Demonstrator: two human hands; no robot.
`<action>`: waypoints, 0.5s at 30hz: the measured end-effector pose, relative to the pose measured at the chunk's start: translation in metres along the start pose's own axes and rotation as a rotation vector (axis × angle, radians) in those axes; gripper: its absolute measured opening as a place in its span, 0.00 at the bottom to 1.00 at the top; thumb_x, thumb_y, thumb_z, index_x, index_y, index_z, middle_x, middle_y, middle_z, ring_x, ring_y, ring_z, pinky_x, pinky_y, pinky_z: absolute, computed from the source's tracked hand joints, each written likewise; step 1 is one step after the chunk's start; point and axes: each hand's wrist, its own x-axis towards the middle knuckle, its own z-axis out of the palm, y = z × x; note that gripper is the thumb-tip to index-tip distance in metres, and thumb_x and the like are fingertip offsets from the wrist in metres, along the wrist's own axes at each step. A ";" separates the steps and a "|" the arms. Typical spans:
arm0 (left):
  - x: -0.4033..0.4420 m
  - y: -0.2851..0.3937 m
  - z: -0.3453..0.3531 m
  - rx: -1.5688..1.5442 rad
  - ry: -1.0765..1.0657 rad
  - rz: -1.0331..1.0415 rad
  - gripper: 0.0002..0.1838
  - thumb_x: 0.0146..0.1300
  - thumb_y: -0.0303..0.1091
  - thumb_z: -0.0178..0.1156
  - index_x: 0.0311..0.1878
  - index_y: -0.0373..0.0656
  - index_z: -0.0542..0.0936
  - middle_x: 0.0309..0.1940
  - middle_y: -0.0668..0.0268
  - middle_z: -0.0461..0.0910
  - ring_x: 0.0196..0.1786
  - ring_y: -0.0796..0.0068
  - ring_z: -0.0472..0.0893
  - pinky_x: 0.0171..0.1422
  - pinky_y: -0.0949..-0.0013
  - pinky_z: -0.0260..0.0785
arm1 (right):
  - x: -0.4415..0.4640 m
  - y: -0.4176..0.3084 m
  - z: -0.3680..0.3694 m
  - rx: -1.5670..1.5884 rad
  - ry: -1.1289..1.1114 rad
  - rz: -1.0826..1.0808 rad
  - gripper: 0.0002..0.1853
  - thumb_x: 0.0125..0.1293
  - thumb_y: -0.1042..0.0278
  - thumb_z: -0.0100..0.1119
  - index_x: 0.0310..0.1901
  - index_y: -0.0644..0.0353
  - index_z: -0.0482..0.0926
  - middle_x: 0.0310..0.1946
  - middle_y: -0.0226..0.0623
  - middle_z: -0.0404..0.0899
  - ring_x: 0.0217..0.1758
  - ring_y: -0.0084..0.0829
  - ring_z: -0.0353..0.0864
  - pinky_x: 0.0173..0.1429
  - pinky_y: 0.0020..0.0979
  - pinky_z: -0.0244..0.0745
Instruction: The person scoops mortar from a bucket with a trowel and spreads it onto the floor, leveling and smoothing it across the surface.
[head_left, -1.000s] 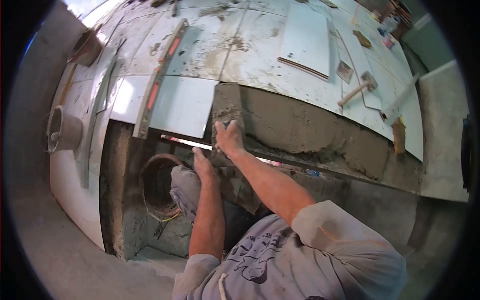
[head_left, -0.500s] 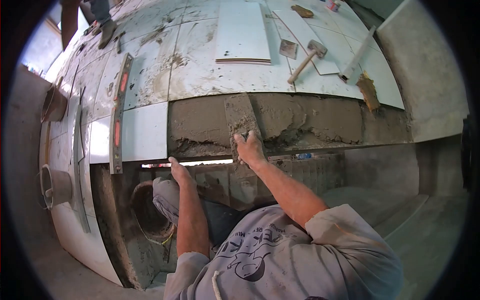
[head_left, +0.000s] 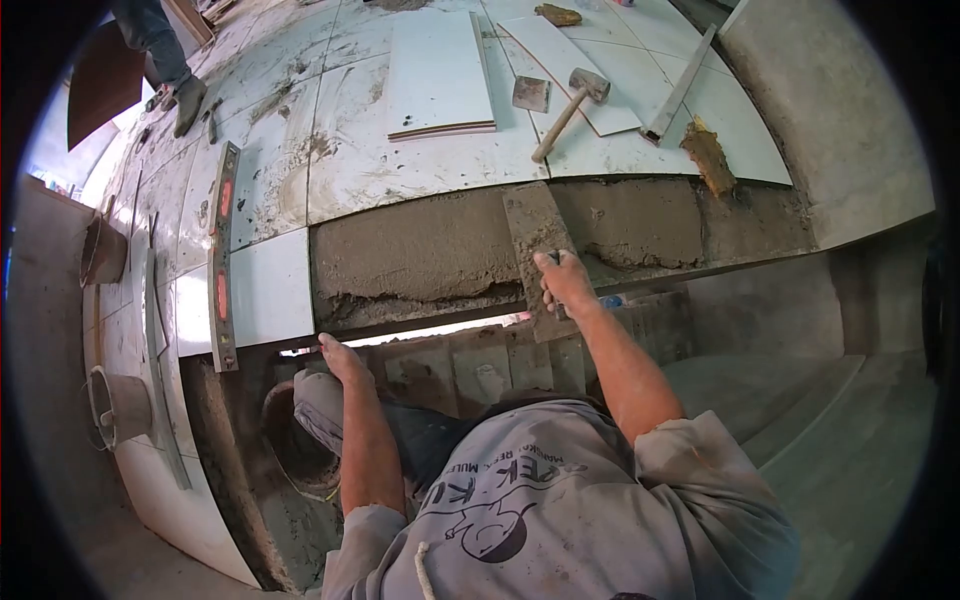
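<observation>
My right hand is closed around the handle of a long, mortar-caked float, which lies across the strip of wet grey mortar. The float's near end juts past the strip's front edge. Smoothed mortar lies left of it, with a ragged, broken front border. My left hand is at the front edge by the corner of a white tile, its fingers curled and partly hidden; what they hold, if anything, I cannot make out.
A spirit level lies over the left tile. Beyond the mortar are stacked white tiles, a mallet, a square metal blade and a metal bar. Buckets stand left. Another person's leg shows at upper left.
My right hand and the float have moved right along the strip, leaving flatter mortar behind on the left. My left hand stays by the tile corner. The camera view has shifted slightly.
</observation>
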 end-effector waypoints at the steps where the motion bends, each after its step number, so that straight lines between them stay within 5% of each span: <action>1: 0.002 -0.002 -0.002 -0.002 -0.010 -0.003 0.36 0.71 0.54 0.39 0.63 0.25 0.63 0.63 0.46 0.66 0.62 0.54 0.68 0.65 0.62 0.59 | 0.002 0.001 -0.005 -0.005 -0.004 -0.002 0.17 0.68 0.56 0.54 0.40 0.65 0.69 0.20 0.35 0.71 0.13 0.25 0.71 0.14 0.29 0.67; 9: -0.012 0.011 -0.018 0.159 0.061 0.018 0.35 0.71 0.55 0.39 0.63 0.27 0.65 0.62 0.45 0.67 0.61 0.54 0.69 0.65 0.62 0.59 | 0.018 0.009 -0.035 0.046 0.033 -0.039 0.16 0.68 0.56 0.53 0.38 0.63 0.70 0.19 0.32 0.70 0.12 0.23 0.69 0.14 0.28 0.67; 15: -0.015 0.003 -0.036 -0.086 0.012 0.072 0.34 0.71 0.55 0.39 0.60 0.28 0.68 0.57 0.47 0.71 0.56 0.56 0.73 0.62 0.62 0.62 | 0.021 0.013 -0.036 0.106 0.095 -0.053 0.15 0.69 0.54 0.52 0.34 0.57 0.67 0.17 0.29 0.68 0.12 0.22 0.68 0.13 0.28 0.65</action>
